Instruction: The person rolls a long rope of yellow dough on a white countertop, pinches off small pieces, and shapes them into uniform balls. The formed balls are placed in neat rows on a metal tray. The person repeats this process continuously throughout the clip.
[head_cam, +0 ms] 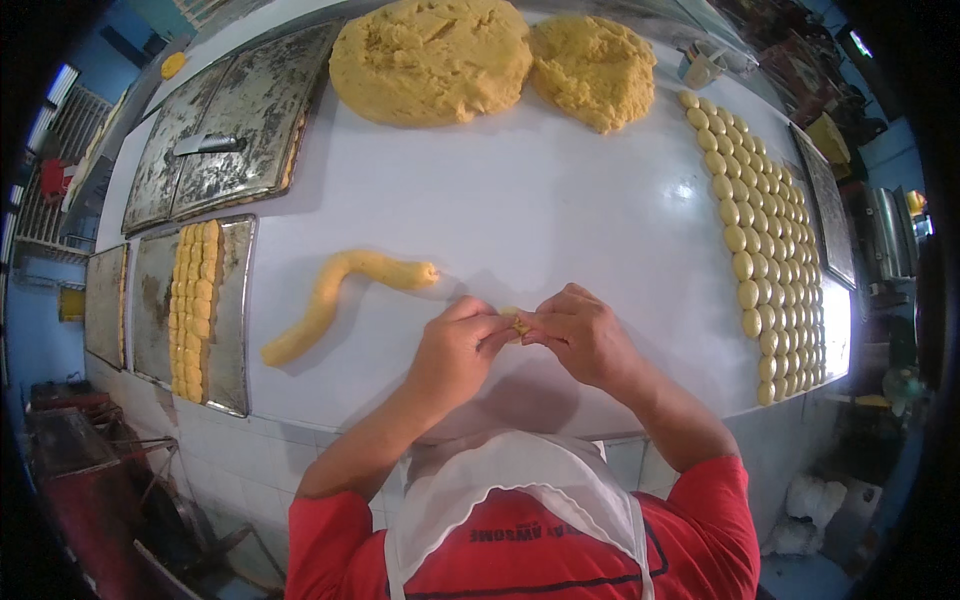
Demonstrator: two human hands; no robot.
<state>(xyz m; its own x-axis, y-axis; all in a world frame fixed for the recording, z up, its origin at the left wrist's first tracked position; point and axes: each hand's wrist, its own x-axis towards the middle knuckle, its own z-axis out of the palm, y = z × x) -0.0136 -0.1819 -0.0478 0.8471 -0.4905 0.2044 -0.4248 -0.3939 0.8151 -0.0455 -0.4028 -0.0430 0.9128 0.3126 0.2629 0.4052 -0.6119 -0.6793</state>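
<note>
My left hand (466,339) and my right hand (581,330) meet above the near part of the white table (465,187). Between their fingertips they pinch a small piece of yellow dough (519,327), mostly hidden by the fingers. Left of my left hand lies a long, curved roll of yellow dough (328,294), its upper end near that hand. Two large mounds of dough, a wide one (431,64) and a smaller one (596,71), touch at the far side. Rows of small oval dough pieces (769,262) cover the right side of the table.
A knife (206,144) lies on worn metal trays (251,112) at the far left. Nearer, another tray (234,322) holds rows of small dough pieces (193,307). A cup (702,67) stands at the far right, and a dark tray (823,202) lies beyond the oval pieces.
</note>
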